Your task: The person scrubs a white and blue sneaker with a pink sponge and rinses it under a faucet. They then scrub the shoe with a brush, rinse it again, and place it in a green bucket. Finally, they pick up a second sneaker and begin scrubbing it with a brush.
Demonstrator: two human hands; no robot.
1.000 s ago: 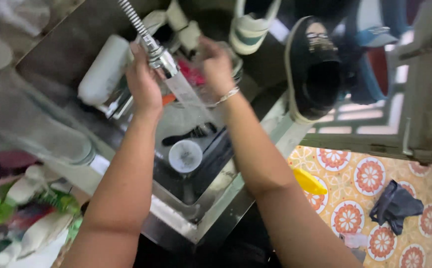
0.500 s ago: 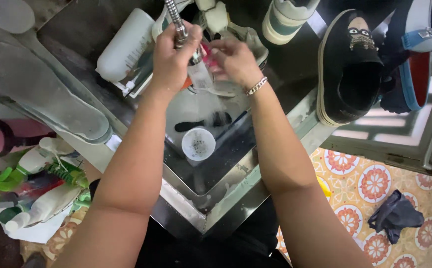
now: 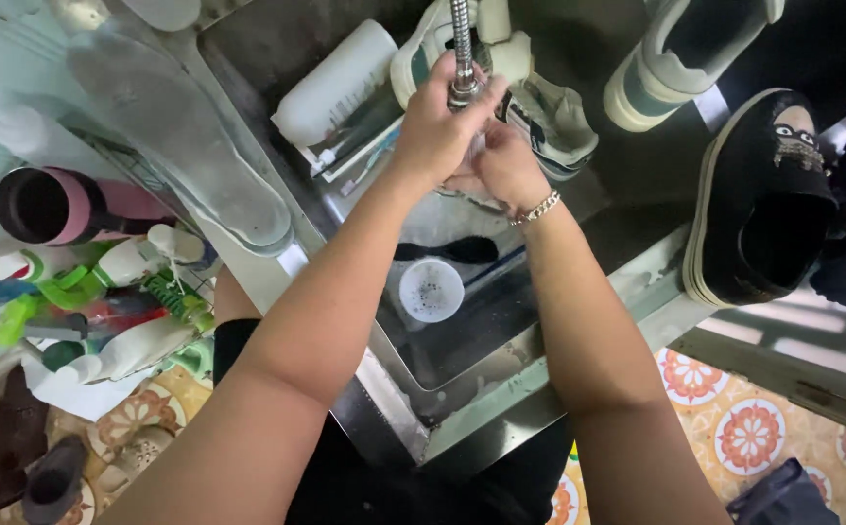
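Hands meet at the top centre of the frame: left hand [image 3: 434,124] has its grip closed around the metal faucet hose [image 3: 461,49], right hand [image 3: 502,163] just below it, fingers curled, contents hidden, above the steel sink [image 3: 500,384].

Bright, even daylight; glare streaks across the steel sink [image 3: 398,374], wide-angle bend stretches the edges, left corner soft, washed out.

Steel sink [image 3: 413,408] holds a white drain strainer [image 3: 431,290].

Hands [image 3: 471,146] above sink [image 3: 500,389], at hose [image 3: 461,49]; bottle [image 3: 335,86] left, shoe [image 3: 763,204] right.
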